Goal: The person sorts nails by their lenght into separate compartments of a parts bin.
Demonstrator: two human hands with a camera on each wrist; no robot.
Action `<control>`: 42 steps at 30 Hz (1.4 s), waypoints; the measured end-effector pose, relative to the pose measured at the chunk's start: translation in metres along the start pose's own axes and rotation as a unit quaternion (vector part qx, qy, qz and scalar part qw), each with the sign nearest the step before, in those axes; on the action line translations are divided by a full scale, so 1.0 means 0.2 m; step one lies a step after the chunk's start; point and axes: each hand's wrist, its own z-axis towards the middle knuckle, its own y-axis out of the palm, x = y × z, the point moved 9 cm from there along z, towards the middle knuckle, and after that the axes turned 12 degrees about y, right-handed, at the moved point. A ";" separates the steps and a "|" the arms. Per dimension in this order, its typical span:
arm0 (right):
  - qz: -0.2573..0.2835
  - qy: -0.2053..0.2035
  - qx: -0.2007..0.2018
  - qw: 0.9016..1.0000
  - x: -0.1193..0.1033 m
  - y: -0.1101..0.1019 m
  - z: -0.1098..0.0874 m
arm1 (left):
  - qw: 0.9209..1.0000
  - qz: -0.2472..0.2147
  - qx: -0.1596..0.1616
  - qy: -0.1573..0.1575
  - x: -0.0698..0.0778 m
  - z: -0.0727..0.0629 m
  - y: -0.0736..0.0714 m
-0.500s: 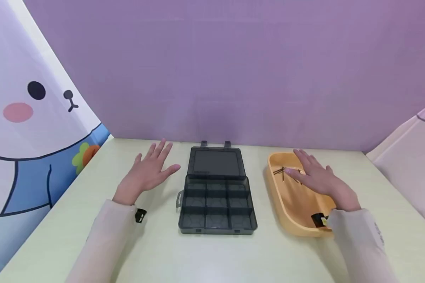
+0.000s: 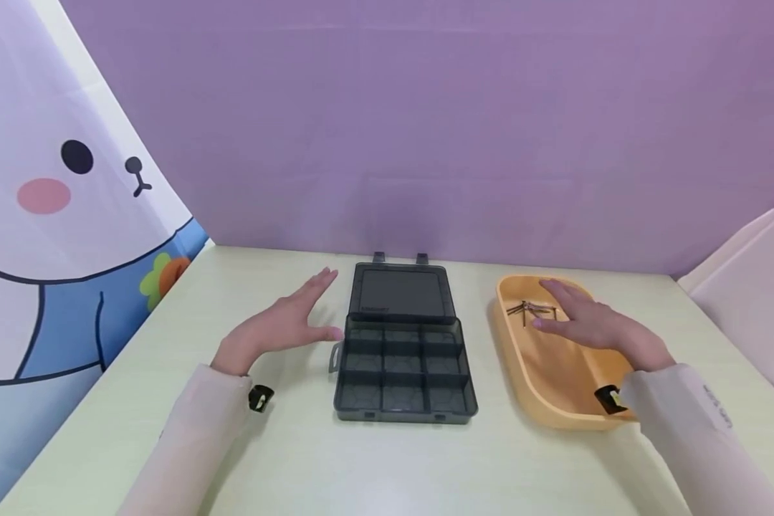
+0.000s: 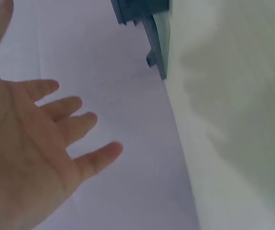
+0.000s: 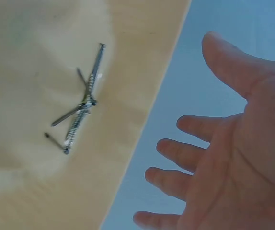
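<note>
A dark translucent compartment box (image 2: 405, 416) lies with its lid (image 2: 403, 290) folded back, its compartments bare. Left of it my left hand (image 2: 274, 328) is held above the table, fingers extended and thumb spread, the thumb tip near the box's side latch (image 2: 335, 357). Over the orange tray (image 2: 512, 362) hovers my right hand (image 2: 593, 326), fingers extended, holding nothing. Several screws and nails (image 4: 82, 103) lie in a small pile at the tray's far end; in the right wrist view the hand is apart from them.
The pale table (image 2: 400, 466) runs back to a purple cloth backdrop (image 2: 426, 129). A printed cartoon cloth (image 2: 103, 236) hangs along the left side, and a light cloth (image 2: 755, 287) on the right. Wrist camera mounts (image 2: 260, 398) sit at both cuffs.
My left hand has turned more edge-on and its fingers have come closer together, with the thumb nearer the box. My right hand has turned slightly over the tray. The view has shifted a little.
</note>
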 end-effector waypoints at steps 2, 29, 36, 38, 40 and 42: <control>0.005 -0.002 -0.009 1.000 0.01 0.01 0.02 | 1.000 -0.029 -0.005 0.011 0.01 0.00 0.02; -0.005 -0.032 -0.040 0.999 0.07 0.11 0.16 | 0.976 -0.166 -0.138 0.033 0.02 0.03 0.29; -0.029 -0.053 -0.011 0.998 0.08 0.12 0.22 | 0.975 -0.168 -0.146 0.018 0.03 0.01 0.30; -0.033 -0.056 -0.005 0.998 0.08 0.11 0.24 | 0.975 -0.169 -0.144 0.011 0.03 0.01 0.30; -0.031 -0.053 -0.003 0.998 0.10 0.11 0.26 | 0.975 -0.171 -0.142 0.005 0.03 0.00 0.30; -0.030 -0.052 0.003 0.998 0.11 0.11 0.28 | 0.975 -0.174 -0.141 0.001 0.03 0.00 0.30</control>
